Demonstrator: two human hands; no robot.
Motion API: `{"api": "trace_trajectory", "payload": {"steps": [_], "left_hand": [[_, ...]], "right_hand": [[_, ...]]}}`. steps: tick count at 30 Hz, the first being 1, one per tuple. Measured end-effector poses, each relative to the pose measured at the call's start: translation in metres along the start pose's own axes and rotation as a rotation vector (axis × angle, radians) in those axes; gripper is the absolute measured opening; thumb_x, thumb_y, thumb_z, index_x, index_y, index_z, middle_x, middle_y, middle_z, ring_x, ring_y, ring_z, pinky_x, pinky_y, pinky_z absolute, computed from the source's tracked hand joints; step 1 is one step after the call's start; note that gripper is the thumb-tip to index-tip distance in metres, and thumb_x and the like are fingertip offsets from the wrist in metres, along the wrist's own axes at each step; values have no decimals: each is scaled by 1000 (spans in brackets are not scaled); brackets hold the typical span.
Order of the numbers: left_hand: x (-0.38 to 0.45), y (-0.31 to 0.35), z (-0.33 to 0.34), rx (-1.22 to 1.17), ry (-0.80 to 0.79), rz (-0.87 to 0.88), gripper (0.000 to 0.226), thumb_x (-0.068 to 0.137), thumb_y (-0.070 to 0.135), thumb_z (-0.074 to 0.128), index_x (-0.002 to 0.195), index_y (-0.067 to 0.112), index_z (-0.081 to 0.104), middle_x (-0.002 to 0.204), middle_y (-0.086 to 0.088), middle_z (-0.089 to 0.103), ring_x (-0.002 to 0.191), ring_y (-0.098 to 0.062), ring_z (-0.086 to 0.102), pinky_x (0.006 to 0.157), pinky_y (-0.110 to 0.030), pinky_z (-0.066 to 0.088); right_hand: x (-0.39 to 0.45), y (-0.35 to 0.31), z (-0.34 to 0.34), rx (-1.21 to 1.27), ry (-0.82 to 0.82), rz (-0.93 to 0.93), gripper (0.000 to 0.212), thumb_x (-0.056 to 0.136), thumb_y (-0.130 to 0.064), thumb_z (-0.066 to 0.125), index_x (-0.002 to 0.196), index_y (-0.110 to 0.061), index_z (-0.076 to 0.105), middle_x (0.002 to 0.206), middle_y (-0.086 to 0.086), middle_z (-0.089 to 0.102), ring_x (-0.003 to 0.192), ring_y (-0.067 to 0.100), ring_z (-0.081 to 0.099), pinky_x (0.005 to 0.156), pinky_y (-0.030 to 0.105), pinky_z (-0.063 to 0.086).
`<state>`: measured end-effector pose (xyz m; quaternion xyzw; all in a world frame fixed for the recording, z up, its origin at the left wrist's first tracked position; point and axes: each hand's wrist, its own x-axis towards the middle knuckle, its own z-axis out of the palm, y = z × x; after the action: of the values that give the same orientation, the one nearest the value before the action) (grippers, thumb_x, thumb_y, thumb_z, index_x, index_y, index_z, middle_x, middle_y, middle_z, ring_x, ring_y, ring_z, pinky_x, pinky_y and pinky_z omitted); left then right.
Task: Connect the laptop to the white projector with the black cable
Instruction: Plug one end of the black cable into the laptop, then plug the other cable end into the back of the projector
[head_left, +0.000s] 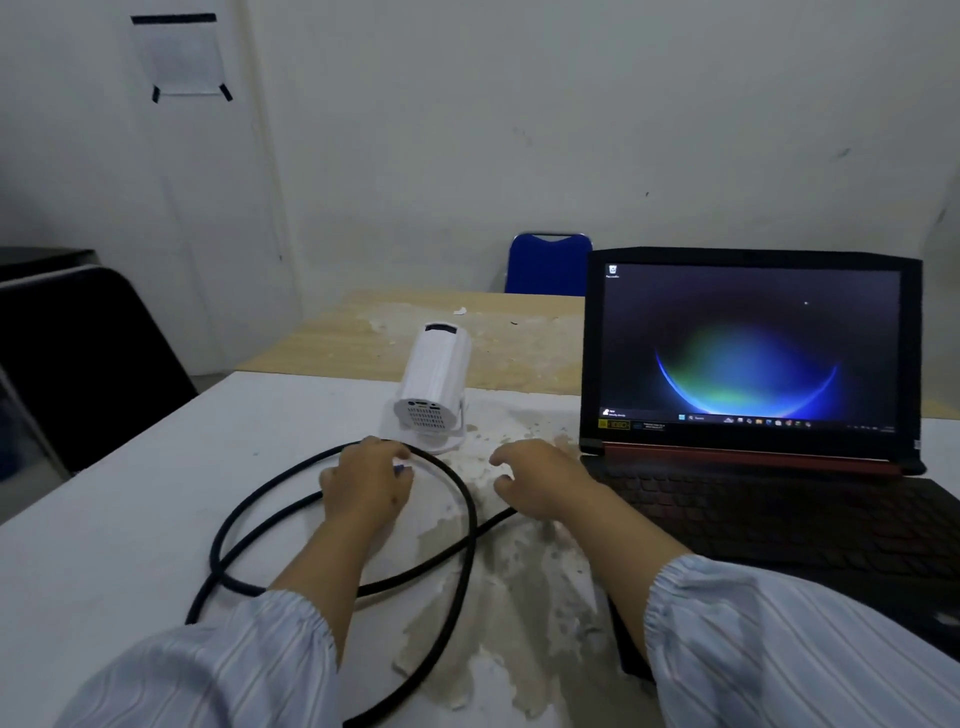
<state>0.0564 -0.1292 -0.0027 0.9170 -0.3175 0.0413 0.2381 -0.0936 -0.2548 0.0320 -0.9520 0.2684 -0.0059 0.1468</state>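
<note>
The white projector (434, 384) lies on its stand in the middle of the white table (130, 499), its vented port end facing me. The black laptop (753, 395) stands open at the right, screen lit. The black cable (457, 525) lies looped over the table in front of the projector. My left hand (366, 486) is closed around one cable end just below the projector; a bluish plug tip shows past my fingers. My right hand (540, 480) hovers with fingers spread above the cable, left of the laptop's keyboard, holding nothing.
The table's surface is peeled and patchy around the hands. A second wooden table (415, 332) stands behind. A blue chair (548, 262) is at the far side, a black chair (88, 358) at the left. A taped paper (179, 57) hangs on the wall.
</note>
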Motion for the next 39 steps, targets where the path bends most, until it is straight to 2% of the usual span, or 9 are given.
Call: {"api": "trace_trajectory", "payload": {"steps": [3,5,8,11,19,27,30,34,39], "left_hand": [[1,-21,-9,44,-68,-95,33,89,29,53,122,27,55,129,-3,56,120,-26,49,102,-45,36],[-1,-32,-15,55,-94,-104,32,90,26,52,122,26,55,125,-2,60,117,-25,53,102,-44,39],[-5,-44,-21,38,-115,-64,29,90,22,52,118,25,59,118,-2,64,108,-24,58,94,-40,47],[-9,-46,-25,11,-143,-42,26,90,23,53,114,25,62,117,-1,64,105,-22,59,91,-38,50],[-14,-24,-16,-120,-140,65,10,83,26,61,90,28,68,88,8,64,80,-15,59,69,-29,48],[-17,-17,-13,-165,-140,90,7,82,27,61,85,30,66,84,12,61,80,-14,58,66,-27,45],[-18,-17,-14,-191,-139,96,7,82,27,61,85,30,66,84,11,61,80,-14,58,70,-30,48],[-18,-14,-20,-251,-147,122,13,84,25,59,93,26,67,85,9,60,81,-15,58,75,-34,51],[-16,-3,-28,-361,-121,163,16,87,21,59,100,18,68,94,-3,70,87,-21,63,81,-36,53]], "right_hand": [[6,-17,7,24,-24,-24,39,93,-25,41,130,-15,52,140,5,51,133,26,40,118,51,6],[11,-27,13,54,-50,-23,36,92,-25,44,123,-14,56,133,6,56,124,27,47,116,50,18],[15,-39,23,72,-62,-27,30,87,-26,50,113,-14,60,117,9,62,104,29,57,93,41,44],[17,-48,30,100,-7,-25,28,85,-21,54,112,-14,59,114,9,63,100,28,59,87,40,50],[20,-59,34,153,39,-72,30,84,-22,58,114,-17,59,118,8,59,105,28,55,92,44,48],[17,-53,32,240,97,-16,27,82,-12,65,108,-11,59,119,12,58,104,27,55,81,29,42],[13,-48,32,320,123,-31,21,81,-14,65,103,-12,64,112,9,61,96,24,57,82,32,46],[10,-46,25,506,221,-50,20,78,-16,71,98,-13,71,93,-1,63,75,11,52,69,22,42],[5,-45,16,998,277,31,6,76,-13,74,74,-16,69,62,-7,59,57,6,53,51,12,44]]}}
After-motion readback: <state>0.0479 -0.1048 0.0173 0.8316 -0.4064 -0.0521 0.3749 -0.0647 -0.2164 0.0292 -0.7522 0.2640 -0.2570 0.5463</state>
